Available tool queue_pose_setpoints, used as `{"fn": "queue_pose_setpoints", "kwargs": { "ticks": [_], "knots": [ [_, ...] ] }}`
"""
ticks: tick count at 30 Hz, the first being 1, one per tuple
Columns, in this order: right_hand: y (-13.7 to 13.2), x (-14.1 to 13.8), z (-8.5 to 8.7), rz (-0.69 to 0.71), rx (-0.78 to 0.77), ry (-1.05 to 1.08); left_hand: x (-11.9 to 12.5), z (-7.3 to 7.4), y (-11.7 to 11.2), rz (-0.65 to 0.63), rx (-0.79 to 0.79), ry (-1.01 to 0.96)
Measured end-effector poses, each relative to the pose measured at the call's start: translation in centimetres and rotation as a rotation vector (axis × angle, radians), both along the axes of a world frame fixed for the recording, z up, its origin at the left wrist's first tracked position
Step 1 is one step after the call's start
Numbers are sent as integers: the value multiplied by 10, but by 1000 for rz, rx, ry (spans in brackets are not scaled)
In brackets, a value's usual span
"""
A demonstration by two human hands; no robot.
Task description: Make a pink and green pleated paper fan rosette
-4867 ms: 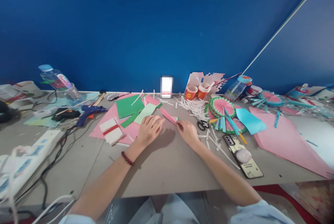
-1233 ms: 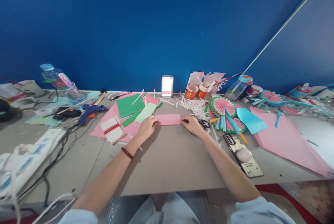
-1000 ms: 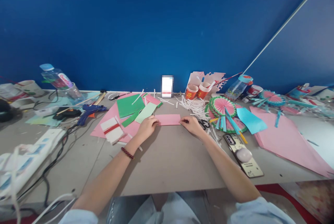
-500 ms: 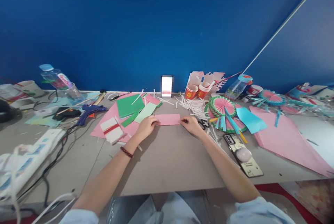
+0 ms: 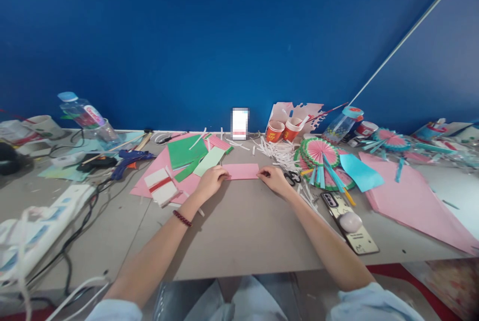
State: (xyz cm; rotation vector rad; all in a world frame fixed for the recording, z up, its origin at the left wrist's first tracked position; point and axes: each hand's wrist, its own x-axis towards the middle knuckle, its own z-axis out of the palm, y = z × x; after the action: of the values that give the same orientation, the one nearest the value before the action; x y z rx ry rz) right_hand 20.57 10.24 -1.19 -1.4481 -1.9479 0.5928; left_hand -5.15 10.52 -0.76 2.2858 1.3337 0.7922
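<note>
A pink strip of paper (image 5: 242, 171) lies crosswise between my hands, low over the grey tabletop. My left hand (image 5: 213, 179) pinches its left end, fingers closed. At the other end, my right hand (image 5: 272, 177) grips the paper's edge between thumb and fingers. A light green paper piece (image 5: 210, 161) sits just behind my left hand, over darker green paper (image 5: 186, 151) and pink sheets. Close to my right hand are black-handled scissors (image 5: 293, 177), partly covered by white paper shreds (image 5: 279, 154).
Pleated watermelon-pattern paper fans (image 5: 320, 154) and a phone (image 5: 350, 222) lie right, beside pink sheets (image 5: 407, 201). Two red paper cups (image 5: 275, 131) stand at the back near a lit screen (image 5: 240, 124). Left are a blue glue gun (image 5: 129, 161), a power strip (image 5: 48, 233) and cables.
</note>
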Motion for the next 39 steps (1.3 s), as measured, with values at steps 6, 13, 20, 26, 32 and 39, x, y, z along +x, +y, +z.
{"fn": "queue_pose_setpoints", "kwargs": {
  "ticks": [6, 13, 20, 26, 32, 39],
  "knots": [
    [-1, 0, 1, 9, 19, -12, 1, 1, 0, -12, 13, 35],
    [-1, 0, 0, 19, 39, -28, 2, 0, -1, -7, 39, 65],
    [0, 0, 0, 20, 23, -21, 2, 0, -1, -8, 49, 84],
    [0, -1, 0, 24, 32, -24, 1, -1, 0, -14, 38, 77],
    [-1, -1, -1, 26, 47, -34, 1, -1, 0, -17, 40, 78],
    [-3, -2, -2, 37, 57, -65, 2, -2, -2, 3, 66, 104]
  ]
}}
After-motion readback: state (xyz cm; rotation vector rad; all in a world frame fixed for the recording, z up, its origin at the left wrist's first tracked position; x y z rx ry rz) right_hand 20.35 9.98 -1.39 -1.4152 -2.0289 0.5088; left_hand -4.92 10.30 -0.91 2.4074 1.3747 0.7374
